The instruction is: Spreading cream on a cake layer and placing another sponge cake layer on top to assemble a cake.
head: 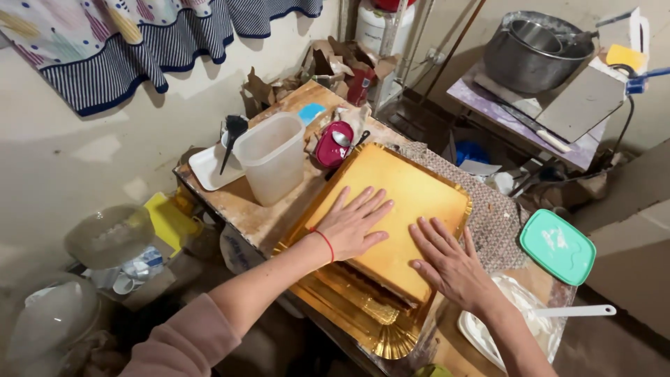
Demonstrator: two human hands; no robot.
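- Sheet cake (398,209): flat rectangular slab, smooth matte golden-yellow top, darker layer showing at the near edge. Sits on a gold foil cake board (377,331) with a scalloped, crinkled rim, in the middle of the worktable (244,209).
- Worktable top is worn wood, dusted pale.
- Behind the cake: tall translucent plastic container (271,166), rounded corners, empty; a white rectangular tray (208,171) with a black utensil leaning on it; a dark red pouch-like item (333,145) with a metal spoon on top.
- Right of the cake: patterned mesh mat (495,223) under the board edge, mint-green plastic lid (557,246), white spatula (576,311) resting on a white plate (481,335) with cream.
- Far right: steel pots (534,49) on a side table; striped and floral cloth (105,42) hangs on the wall at left.
- Nothing lies between the hands and the cake.
- Left hand (352,225): palm down flat on the cake top, fingers spread and straight, gripping nothing; red string at the wrist, pink sleeve pushed up the forearm.
- Right hand (450,262): also flat, palm down on the cake's near right part, fingers extended and slightly splayed, holding nothing.
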